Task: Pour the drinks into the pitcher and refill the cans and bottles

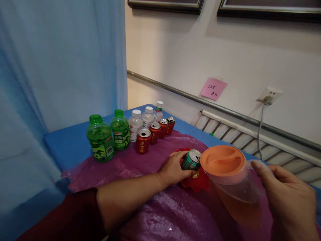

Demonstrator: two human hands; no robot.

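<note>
Fingers of my left hand point(174, 169) wrap around a dark green drink can point(192, 160), its opened top tilted a little to the right. A red scalloped mat point(198, 183) lies under the can. My right hand point(288, 192) grips the handle of a clear plastic pitcher point(233, 195) with an orange lid point(223, 160). Brownish liquid shows inside the pitcher, which leans left so that its lid edge meets or nearly meets the can's rim. Whether liquid is flowing between them I cannot tell.
Several red cans point(143, 142) stand in a slanting row, beside white-capped bottles point(136, 125) and two green bottles point(100, 139). Purple plastic sheeting point(160, 217) covers part of the blue table point(60, 144). A radiator point(233, 135), pipe and plugged socket point(269, 96) line the wall.
</note>
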